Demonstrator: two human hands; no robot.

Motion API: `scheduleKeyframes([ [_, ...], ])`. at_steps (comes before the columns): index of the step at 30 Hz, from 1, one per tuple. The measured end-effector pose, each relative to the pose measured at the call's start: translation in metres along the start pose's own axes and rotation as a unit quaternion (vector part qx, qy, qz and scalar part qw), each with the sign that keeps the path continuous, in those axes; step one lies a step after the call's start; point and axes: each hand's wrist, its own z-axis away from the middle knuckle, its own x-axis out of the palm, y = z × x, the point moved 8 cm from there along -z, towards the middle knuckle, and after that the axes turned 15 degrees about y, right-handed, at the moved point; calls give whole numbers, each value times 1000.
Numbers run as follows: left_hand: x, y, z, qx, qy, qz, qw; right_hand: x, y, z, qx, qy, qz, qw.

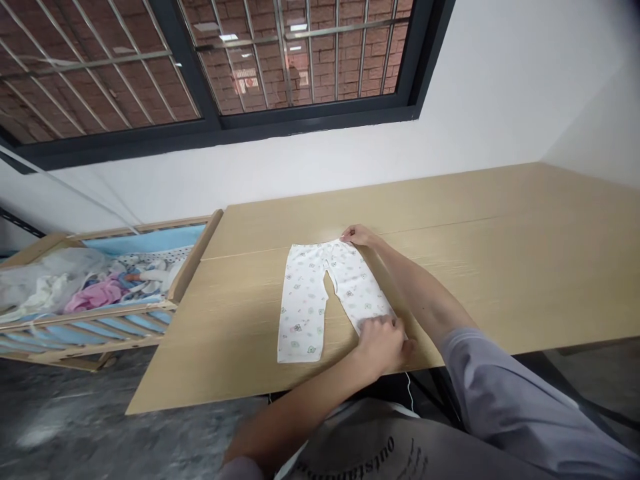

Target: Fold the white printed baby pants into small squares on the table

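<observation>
White baby trousers (303, 307) with a small green and grey print lie flat on the pale wooden table (500, 267), their legs toward me. My right hand (357, 235) reaches over from the right in a grey sleeve and pinches the far corner of the waistband. My left hand (383, 343) comes in from the lower left and grips the cuff of the right-hand leg. The other leg lies untouched, spread flat on the table.
A wooden crib (195, 257) with slatted sides stands against the table's left end, holding a heap of clothes (95, 293). A barred window (300, 60) and white wall rise behind the table. A thin white cable (410, 388) hangs below the near edge.
</observation>
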Motion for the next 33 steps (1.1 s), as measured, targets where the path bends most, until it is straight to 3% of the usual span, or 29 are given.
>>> scheduleKeyframes([
  [5, -3, 2, 4, 9, 41, 15, 999, 4, 0, 1, 4, 19, 0, 1000],
  [9, -25, -21, 18, -115, 97, 160, 976, -1, -13, 2, 9, 21, 3, 1000],
  [11, -40, -40, 31, -201, 142, 273, 930, -4, -23, 3, 16, 17, 3, 1000],
  [13, -52, -59, 49, -272, 188, 379, 864, -4, -36, 3, 26, 10, 1, 1000],
  [16, -67, -80, 74, -324, 235, 483, 779, 4, -60, 6, 39, -4, -8, 999],
  [18, -76, -91, 90, -342, 260, 508, 747, 15, -79, 9, 44, -11, -15, 999],
  [24, -94, -116, 139, -409, 289, 514, 697, 58, -127, 22, 39, -37, -39, 998],
  [33, -81, -159, 201, -522, 309, 438, 664, 131, -157, 38, 40, -56, -10, 998],
])
